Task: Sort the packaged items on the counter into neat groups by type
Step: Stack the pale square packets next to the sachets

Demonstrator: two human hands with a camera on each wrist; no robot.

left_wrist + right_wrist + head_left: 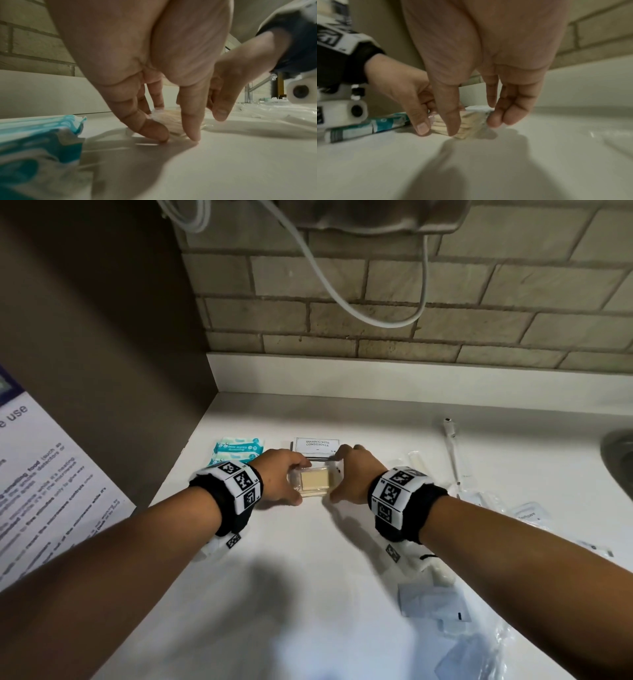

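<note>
Far left on counter [308, 594]: teal wipes packs [238, 449], stacked, just beside my L wrist, not touched. In L wrist cam they sit at the left edge, close to the lens.

L hand [278, 478]: fingers curled down round the left side of the stack of clear-wrapped beige soap bars [315, 481]. Thumb on the near-left corner, fingertips [155, 132] down at counter level against the wrap. Grasping, not clenched hard.

Soap stack sits on the counter between both hands, centre of the head view, directly in front of the white shampoo w/ conditioner sachets [317, 445]. Whether they touch: can't tell, fingers cover the gap.

R hand [354, 474]: mirror grip on the right side of the same stack. Thumb on the near-right corner, other fingers [510, 115] bent over the far-right edge of the wrap. Several bars visible edge-on in R wrist cam, blurry.

Right of R hand: clear-wrapped long items [452, 453] and white sachets [529, 513], loose, well apart from the stack. Grey-white packets [435, 602] under my R forearm.
</note>
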